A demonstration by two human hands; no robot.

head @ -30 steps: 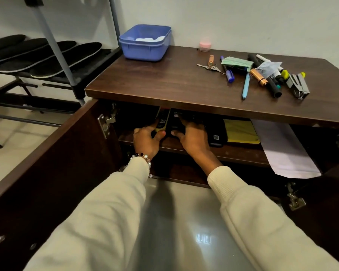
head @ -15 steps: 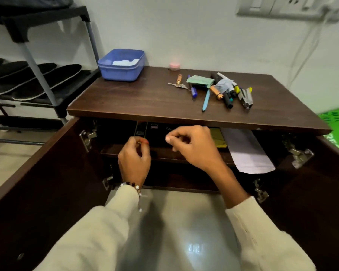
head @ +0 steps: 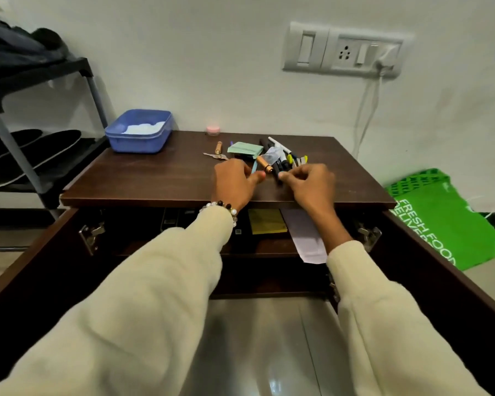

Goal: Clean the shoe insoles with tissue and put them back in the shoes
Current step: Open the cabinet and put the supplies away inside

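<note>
Grey floor tiles (head: 257, 347) are seen nearest, between two cabinet doors (head: 40, 267) swung wide, and cream sleeves are stretched forward over them. Inside the open cabinet a yellow pad (head: 266, 221) and a pale sheet of paper (head: 306, 238) are kept on the shelf. Above the cabinet top (head: 143, 178) both hands are held with fingers curled: the left hand (head: 235, 182) and the right hand (head: 312, 185) are brought thumb tip to fingertip near each other, but whether anything is pinched in either cannot be told. Just beyond them a heap of pens and markers (head: 277, 161) is spread, and farther left a blue tub (head: 139, 131) with white tissue (head: 145, 128) inside is set by the wall. Dark insoles (head: 43, 151) are laid on the rack (head: 17, 167) at far left, well apart from the hands; no shoes can be made out for certain. The cleaning step is judged not yet begun. For the next move a reach to the tub is called for, so that tissue is taken before an insole is lifted.
</note>
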